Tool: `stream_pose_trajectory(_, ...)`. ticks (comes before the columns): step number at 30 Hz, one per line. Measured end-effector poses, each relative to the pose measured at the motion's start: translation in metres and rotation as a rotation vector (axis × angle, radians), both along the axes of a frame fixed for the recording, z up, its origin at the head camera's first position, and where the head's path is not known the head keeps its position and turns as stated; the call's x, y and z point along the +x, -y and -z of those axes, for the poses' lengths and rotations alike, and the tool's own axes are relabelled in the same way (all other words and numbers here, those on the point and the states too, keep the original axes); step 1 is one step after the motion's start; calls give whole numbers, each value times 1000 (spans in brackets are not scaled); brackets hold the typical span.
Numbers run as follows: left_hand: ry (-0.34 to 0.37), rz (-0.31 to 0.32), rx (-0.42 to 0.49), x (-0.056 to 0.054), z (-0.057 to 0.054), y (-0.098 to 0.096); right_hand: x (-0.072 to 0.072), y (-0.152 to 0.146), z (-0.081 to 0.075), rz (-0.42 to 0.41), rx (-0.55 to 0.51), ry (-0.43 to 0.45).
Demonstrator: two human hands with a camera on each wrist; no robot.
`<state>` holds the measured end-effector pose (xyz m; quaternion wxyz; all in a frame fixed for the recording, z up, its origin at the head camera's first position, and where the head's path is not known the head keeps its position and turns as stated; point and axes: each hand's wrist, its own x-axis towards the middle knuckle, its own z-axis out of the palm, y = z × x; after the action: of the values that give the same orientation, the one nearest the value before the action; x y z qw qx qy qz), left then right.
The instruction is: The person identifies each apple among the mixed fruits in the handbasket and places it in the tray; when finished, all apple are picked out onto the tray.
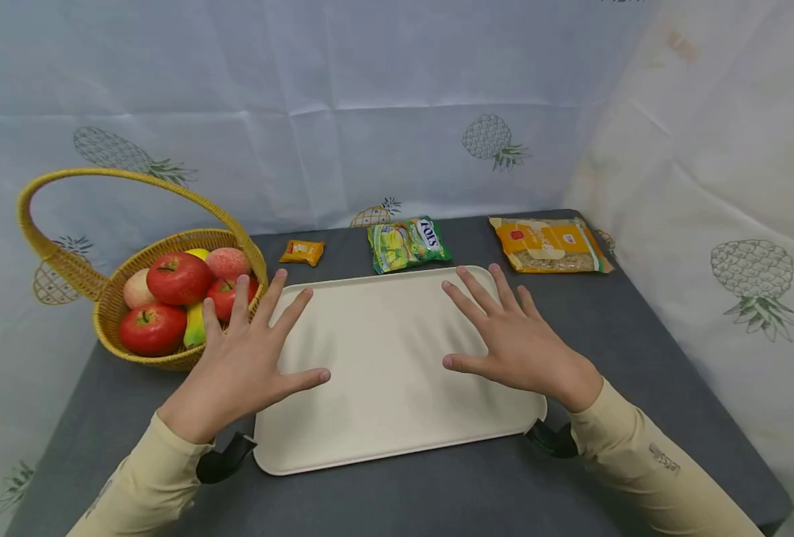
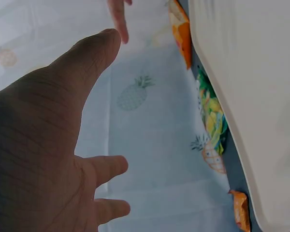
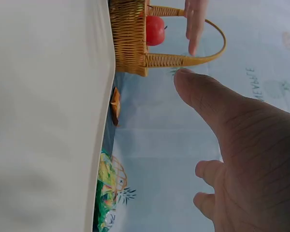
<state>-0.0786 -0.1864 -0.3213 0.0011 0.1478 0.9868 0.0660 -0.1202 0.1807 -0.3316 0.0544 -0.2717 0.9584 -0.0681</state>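
Observation:
Both hands hover with fingers spread over a cream rectangular tray [image 1: 397, 358] on the dark grey table. My left hand [image 1: 245, 358] is above the tray's left side, its fingertips overlapping the basket's edge in the head view. Over the tray's right part is my right hand [image 1: 511, 343], holding nothing. A yellow wicker basket [image 1: 188, 363] with a tall handle stands at the left, filled with red apples [image 1: 179, 278], a peach [image 1: 229, 263] and something yellow-green like a banana or mango [image 1: 195, 325]. In the left wrist view the thumb and two fingertips of the left hand [image 2: 48, 140] show.
Behind the tray lie a small orange packet [image 1: 302, 252], a green FOX'S candy bag [image 1: 408, 244] and a larger orange-yellow packet [image 1: 549, 245]. White cloth [image 1: 397, 67] printed with pineapples hangs behind and at the sides. The grey table [image 1: 638, 388] ends at the right.

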Motion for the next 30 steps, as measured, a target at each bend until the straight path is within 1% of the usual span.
stream_pose_trajectory(3,-5,-1,3,0,0,2,-1,0,2,-22,-13,21)
stream_pose_trajectory(6,-4,-3,12,-1,0,4,-3,-4,8,-70,-62,76)
stream_pose_trajectory(10,40,8,62,-3,2,12,-7,-17,23,-126,-135,171)
stream_pose_trajectory(12,64,14,94,-5,2,17,-10,-25,32,-128,-153,212)
stream_pose_trajectory(14,72,17,107,-6,2,23,-15,-34,41,-119,-155,231)
stream_pose_trajectory(16,49,17,107,-7,0,30,-18,-42,48,-113,-154,242)
stream_pose_trajectory(18,12,22,110,-10,-3,37,-21,-50,55,-108,-143,241)
stream_pose_trajectory(22,-96,70,137,-16,-7,56,-24,-63,66,-98,-132,245)
stream_pose_trajectory(24,-157,92,155,-19,-7,68,-24,-68,71,-85,-131,252)
stream_pose_trajectory(27,-228,99,171,-25,-7,87,-23,-74,75,-68,-124,261)
stream_pose_trajectory(30,-253,95,199,-33,-5,110,-21,-79,80,-60,-114,266)
